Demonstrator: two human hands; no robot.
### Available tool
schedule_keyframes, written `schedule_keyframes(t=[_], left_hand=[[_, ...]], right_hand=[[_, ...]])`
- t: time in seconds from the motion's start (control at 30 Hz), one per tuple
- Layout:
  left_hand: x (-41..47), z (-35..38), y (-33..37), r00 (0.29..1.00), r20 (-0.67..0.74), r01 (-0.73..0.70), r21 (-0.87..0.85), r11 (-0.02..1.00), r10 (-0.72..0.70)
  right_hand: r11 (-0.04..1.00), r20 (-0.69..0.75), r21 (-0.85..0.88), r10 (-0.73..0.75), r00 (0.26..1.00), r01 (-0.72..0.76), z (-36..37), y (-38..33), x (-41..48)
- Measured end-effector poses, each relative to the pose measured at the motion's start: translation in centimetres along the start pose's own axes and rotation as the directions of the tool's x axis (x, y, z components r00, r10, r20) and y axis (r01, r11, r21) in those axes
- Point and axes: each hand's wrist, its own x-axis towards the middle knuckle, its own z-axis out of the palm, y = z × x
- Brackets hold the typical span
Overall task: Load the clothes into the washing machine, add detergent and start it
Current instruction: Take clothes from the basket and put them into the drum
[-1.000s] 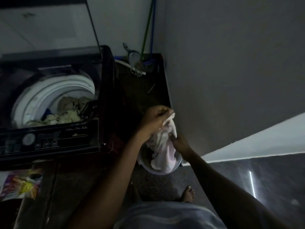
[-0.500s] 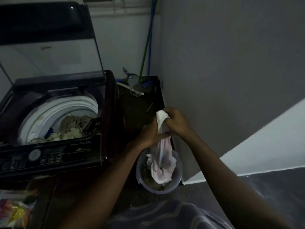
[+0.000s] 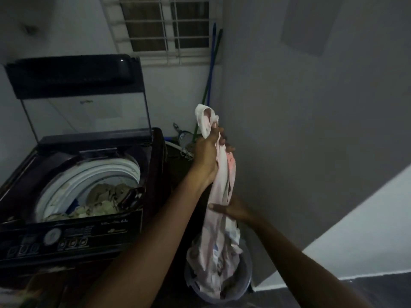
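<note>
- The left hand point(image 3: 208, 152) is clenching the upper part of a pale pink-and-white garment point(image 3: 213, 247). Its fingers are curling tight round the bunched cloth, and a short end of fabric is sticking up above the fist.
- The right hand point(image 3: 231, 210) is grasping the same garment lower down. The thumb is lying across the front of it; the other fingers are hidden behind the cloth.
- The garment is hanging stretched between the two hands, close beside the grey wall point(image 3: 311, 130).
- Its lower end is trailing down into a round bucket point(image 3: 245, 276) standing on the floor directly below the hands.
- More crumpled cloth is showing inside the bucket, too dim to sort out.
- The washing machine point(image 3: 153, 165), a dark top-loader, is standing just left of the bucket. Its lid point(image 3: 77, 96) is standing open and upright at the back.
- The drum point(image 3: 73, 185), white-rimmed, is lying open. Beige and greenish clothes point(image 3: 104, 196) are sitting in it, with a bit of blue among them.
- The held garment is hanging outside the drum, off to the machine's right.
- The control panel point(image 3: 73, 241) along the front edge is showing a round dial point(image 3: 51, 235) and a row of buttons; the lettering is too small to read.
- Behind, a barred window point(image 3: 164, 25) is showing, and two long handles point(image 3: 211, 63), one blue and one green, are leaning in the corner.
</note>
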Motion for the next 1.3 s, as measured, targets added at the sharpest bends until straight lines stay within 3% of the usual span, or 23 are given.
schedule_keyframes(t=[0.1,0.13,0.2,0.23,0.33,0.4,0.43,0.47,0.53,0.6,0.73,0.8,0.83,0.97,1.03,1.17,1.23,1.3], left_hand=[[0.6,-2.0,0.4,0.996,-0.064,-0.055,0.196,0.979,0.069],[1.0,-3.4,0.3,0.988,-0.087,-0.092,0.344,0.934,0.129],[1.5,-6.4,0.1,0.980,-0.023,-0.136,0.656,0.742,0.199],[1.5,-7.6,-0.2,0.984,0.048,-0.149,0.757,0.636,0.173],[0.8,-9.9,-2.1,0.963,0.268,-0.221,0.860,0.460,-0.039],[0.1,-10.8,-4.2,0.952,0.270,-0.234,0.946,0.226,-0.142],[-0.3,-10.8,-5.2,0.962,0.228,-0.199,0.962,0.188,-0.151],[-0.5,-10.6,-6.0,0.973,0.168,-0.127,0.961,0.245,-0.155],[-0.2,-10.1,-7.6,0.984,0.070,0.019,0.875,0.483,-0.164],[0.3,-9.3,-8.2,0.988,-0.002,0.106,0.733,0.672,-0.154],[0.0,-8.2,-5.4,0.980,-0.180,0.175,0.544,0.821,-0.090],[-0.1,-7.9,-3.8,0.975,-0.192,0.177,0.366,0.914,-0.112],[-0.1,-7.5,-3.2,0.981,-0.161,0.157,0.299,0.941,-0.112],[-0.8,-4.4,-0.8,0.988,-0.023,0.156,0.077,0.985,-0.155],[-1.1,-3.0,-0.2,0.981,-0.008,0.192,0.011,0.981,-0.192],[-0.7,-3.7,0.7,0.991,-0.035,0.131,0.025,0.991,-0.130],[0.0,-5.8,0.8,0.994,-0.109,0.033,0.204,0.979,-0.011],[0.0,-8.0,0.6,0.990,-0.118,-0.014,0.439,0.898,0.073]], right_hand=[[0.996,-0.140,0.008,0.091,0.986,-0.091,-0.4,0.6,0.6],[0.996,-0.182,0.052,0.081,0.980,-0.073,-1.3,0.5,0.3],[0.993,-0.249,0.117,0.042,0.968,-0.013,-3.2,0.4,-0.3],[0.994,-0.283,0.113,0.043,0.958,-0.011,-4.2,0.2,-0.4],[0.994,-0.321,0.104,0.052,0.946,-0.020,-6.2,-1.5,1.6],[0.977,-0.279,0.214,0.049,0.959,0.013,-6.6,-3.4,3.3],[0.953,-0.235,0.294,0.006,0.972,0.065,-6.3,-4.6,3.7],[0.912,-0.183,0.396,-0.033,0.983,0.104,-5.7,-6.5,3.4],[0.834,-0.064,0.537,-0.109,0.992,0.126,-4.3,-9.7,2.0],[0.833,-0.029,0.530,-0.172,0.985,0.162,-3.4,-11.8,1.2],[0.903,-0.192,0.336,-0.211,0.958,0.266,-5.4,-11.0,0.0],[0.930,-0.249,0.267,-0.188,0.950,0.254,-6.6,-8.3,-0.5],[0.946,-0.211,0.235,-0.173,0.962,0.222,-6.9,-6.7,-0.8],[0.995,0.148,0.026,-0.103,0.984,0.101,-3.8,-2.1,-1.4],[0.996,0.199,0.058,-0.079,0.977,0.069,-1.3,-0.4,-0.6],[0.981,-0.068,0.183,0.075,0.995,-0.062,1.9,2.3,0.9],[0.958,-0.180,0.276,0.128,0.975,-0.075,1.0,2.1,0.7],[0.934,-0.270,0.352,0.167,0.948,-0.064,-1.1,1.1,0.2]])
